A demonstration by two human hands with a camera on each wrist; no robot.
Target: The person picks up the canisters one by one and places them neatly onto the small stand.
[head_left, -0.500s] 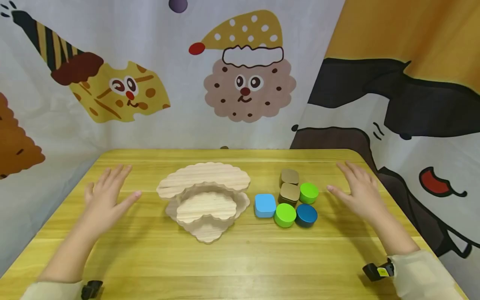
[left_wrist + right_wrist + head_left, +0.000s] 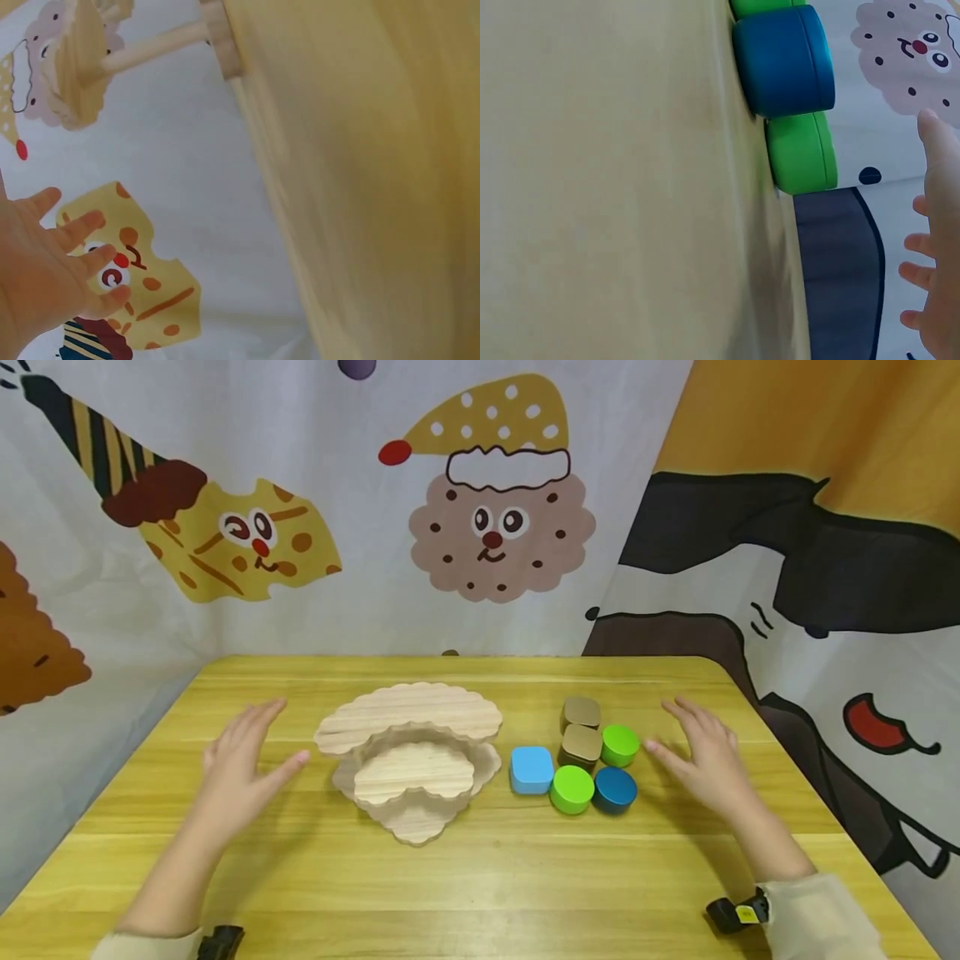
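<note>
My left hand (image 2: 243, 777) hovers over the table with fingers spread, left of a pale wooden stand (image 2: 412, 718) with scalloped tiers; in the left wrist view a wooden post (image 2: 157, 51) joins two of its parts. My right hand (image 2: 705, 764), also spread and holding nothing, is beside a cluster of small containers. Nearest it are a green round tin (image 2: 621, 746) and a dark blue round tin (image 2: 615, 791). Another green tin (image 2: 572, 790), a light blue square tin (image 2: 532, 770) and two gold square tins (image 2: 581, 745) complete the cluster.
The yellow wood-grain table (image 2: 480, 893) carries everything. Behind it hangs a white curtain (image 2: 360, 610) printed with cartoon food. Black wrist bands (image 2: 738, 912) sit by the cream sleeves.
Both hands have moved inward: the left to the right, toward the wooden stand, and the right slightly left, toward the tins. The stand and tins have stayed in place.
</note>
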